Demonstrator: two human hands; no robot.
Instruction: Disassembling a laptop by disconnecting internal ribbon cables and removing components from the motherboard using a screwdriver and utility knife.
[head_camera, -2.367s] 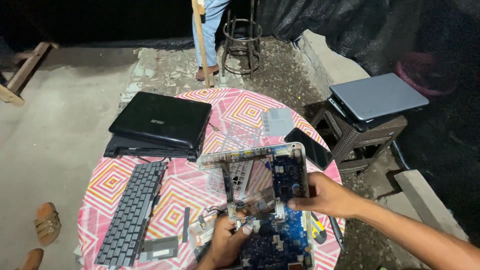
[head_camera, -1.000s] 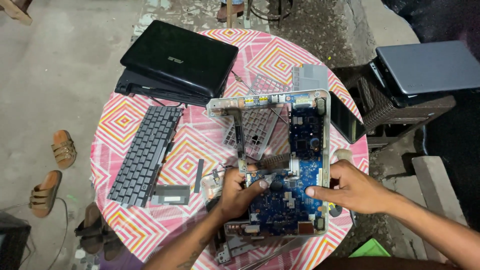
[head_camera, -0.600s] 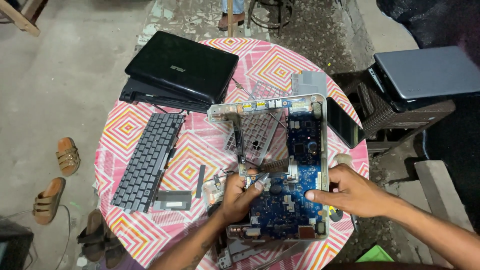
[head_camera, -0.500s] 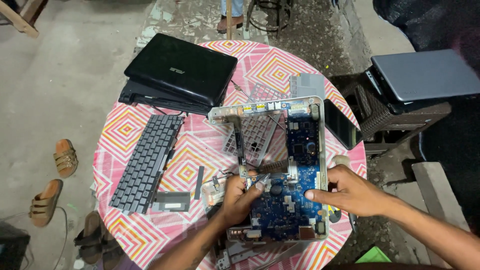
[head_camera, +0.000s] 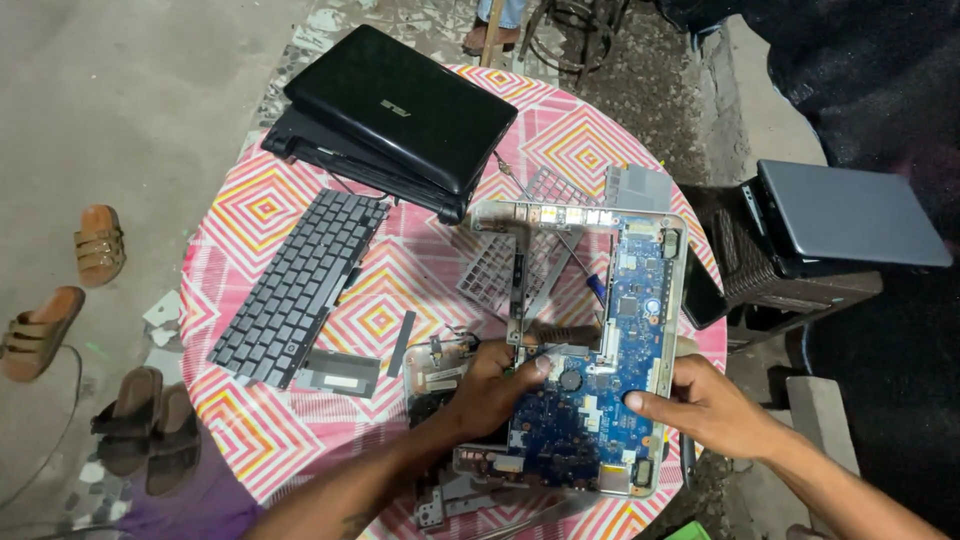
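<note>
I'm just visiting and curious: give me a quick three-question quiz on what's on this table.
1. True or false: the detached keyboard lies left of the opened laptop chassis.
2. The right hand rests on which part of the chassis: A) near right edge, B) far left corner, C) underside?
3. What colour is the circuit board in the chassis?

Key: 1 true. 2 A. 3 blue; the left hand rests on it, fingers around a small tool.

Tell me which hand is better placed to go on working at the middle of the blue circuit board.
Probably the left hand: it already holds a slim tool with its tip over the middle of the blue circuit board. The right hand rests on the frame at the board's right edge, steadying it.
</note>
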